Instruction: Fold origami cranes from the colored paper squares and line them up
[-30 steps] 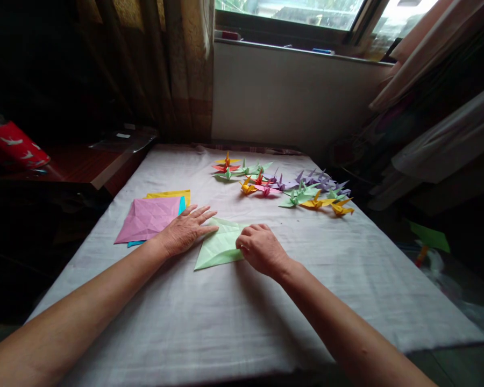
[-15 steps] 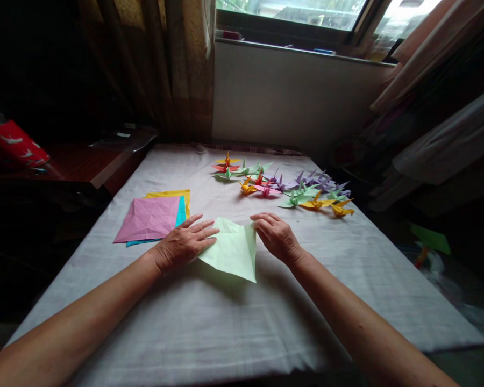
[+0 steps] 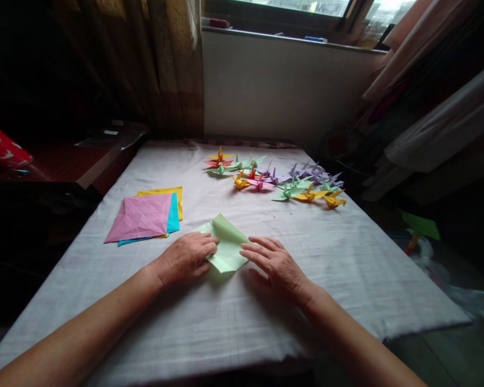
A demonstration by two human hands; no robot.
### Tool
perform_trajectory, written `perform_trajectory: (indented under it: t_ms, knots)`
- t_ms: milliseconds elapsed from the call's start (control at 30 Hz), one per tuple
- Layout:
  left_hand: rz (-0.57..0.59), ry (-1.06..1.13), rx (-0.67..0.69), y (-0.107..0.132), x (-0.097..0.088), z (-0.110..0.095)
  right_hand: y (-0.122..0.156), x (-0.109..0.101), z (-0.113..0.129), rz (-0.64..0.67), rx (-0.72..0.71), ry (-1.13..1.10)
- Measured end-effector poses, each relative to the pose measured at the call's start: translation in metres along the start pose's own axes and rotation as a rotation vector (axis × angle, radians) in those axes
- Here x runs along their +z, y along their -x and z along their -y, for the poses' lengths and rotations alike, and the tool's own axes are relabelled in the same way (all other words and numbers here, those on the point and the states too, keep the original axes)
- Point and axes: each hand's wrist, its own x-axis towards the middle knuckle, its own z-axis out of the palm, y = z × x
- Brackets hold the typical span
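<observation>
Pale-green creased paper sheet (image 3: pixel 230 251) points 1 corner toward 12 o'clock, long axis unclear, between the curled left hand (image 3: pixel 185 256) at its 9-o'clock side, I can't tell whether gripping, and the loosely open right hand (image 3: pixel 276 266) touching its 3-o'clock corner.

Green paper (image 3: pixel 230 251) between hands (image 3: pixel 187 257)

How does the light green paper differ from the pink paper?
The light green paper is bent at an angle; the pink paper lies nearly flat.
The light green paper sits between the left hand and right hand; the pink paper rests untouched atop a blue sheet.
Both show creases.
</observation>
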Motion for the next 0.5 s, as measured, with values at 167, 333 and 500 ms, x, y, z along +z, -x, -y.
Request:
perform_trajectory:
  t_ms: [167,333,500]
  knots:
    - [0.058,0.004,-0.026,0.003,0.004,-0.008,0.001,0.015,-0.009,0.032,0.095,0.003]
    - [-0.053,0.139,-0.089,0.002,0.012,-0.013,-0.002,0.017,-0.017,0.013,0.112,-0.031]
    - [-0.221,0.254,-0.183,0.004,0.019,-0.014,0.0,0.018,-0.026,-0.048,0.173,-0.105]
